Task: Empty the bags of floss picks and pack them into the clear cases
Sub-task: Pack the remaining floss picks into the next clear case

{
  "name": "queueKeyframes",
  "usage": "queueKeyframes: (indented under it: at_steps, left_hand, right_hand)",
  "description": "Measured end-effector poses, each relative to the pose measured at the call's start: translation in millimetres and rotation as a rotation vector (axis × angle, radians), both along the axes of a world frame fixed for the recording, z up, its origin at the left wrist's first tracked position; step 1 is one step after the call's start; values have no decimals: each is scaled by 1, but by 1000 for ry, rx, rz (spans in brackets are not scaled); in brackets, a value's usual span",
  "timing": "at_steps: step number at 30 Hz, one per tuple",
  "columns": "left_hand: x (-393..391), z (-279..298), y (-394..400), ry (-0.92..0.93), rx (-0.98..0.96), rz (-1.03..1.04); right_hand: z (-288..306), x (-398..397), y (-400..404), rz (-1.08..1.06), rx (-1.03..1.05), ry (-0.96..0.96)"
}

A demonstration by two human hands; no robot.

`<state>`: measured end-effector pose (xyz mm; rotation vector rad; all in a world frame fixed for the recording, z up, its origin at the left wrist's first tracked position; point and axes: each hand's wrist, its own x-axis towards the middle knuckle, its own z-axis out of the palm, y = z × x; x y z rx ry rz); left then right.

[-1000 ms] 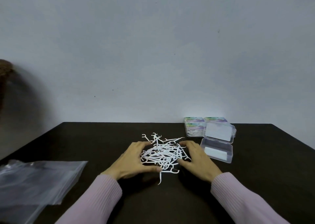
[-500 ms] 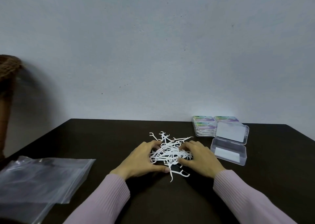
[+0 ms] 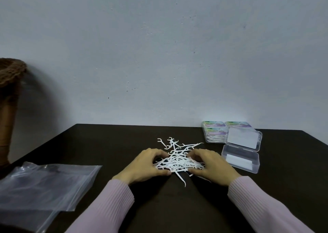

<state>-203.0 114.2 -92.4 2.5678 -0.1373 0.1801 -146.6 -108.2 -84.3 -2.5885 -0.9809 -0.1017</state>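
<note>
A loose pile of white floss picks (image 3: 177, 160) lies on the dark table (image 3: 170, 208) in the middle. My left hand (image 3: 143, 167) curls round the pile's left side, and my right hand (image 3: 213, 167) curls round its right side, thumbs low and fingers over the top. Some picks stick out behind the hands and one points toward me. An open clear case (image 3: 248, 169) lies just right of my right hand, its lid (image 3: 243, 139) propped up behind it.
Several closed cases (image 3: 214, 131) with coloured labels are stacked at the back right by the wall. Clear plastic bags (image 3: 44, 183) lie flat at the front left. A brown woven object (image 3: 8, 90) stands at the far left edge.
Both hands have closed in on the pile from either side, pressing the picks into a tighter heap. The camera has shifted slightly.
</note>
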Motion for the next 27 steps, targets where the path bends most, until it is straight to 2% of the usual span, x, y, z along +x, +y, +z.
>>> queueKeyframes:
  at_steps: [11,17,22,27]
  left_hand:
    - [-1,-1,-9,-163,-67,-5]
    - [-3,1,-9,-244,-110,14]
    - [-4,0,-13,-324,-72,-9]
    - [-3,0,-13,-365,-143,21]
  right_hand:
    - [1,4,-4,63,159,-9]
    - [1,7,-8,8,306,-14]
    - [3,12,-15,-44,391,52]
    - [11,15,-26,-86,436,73]
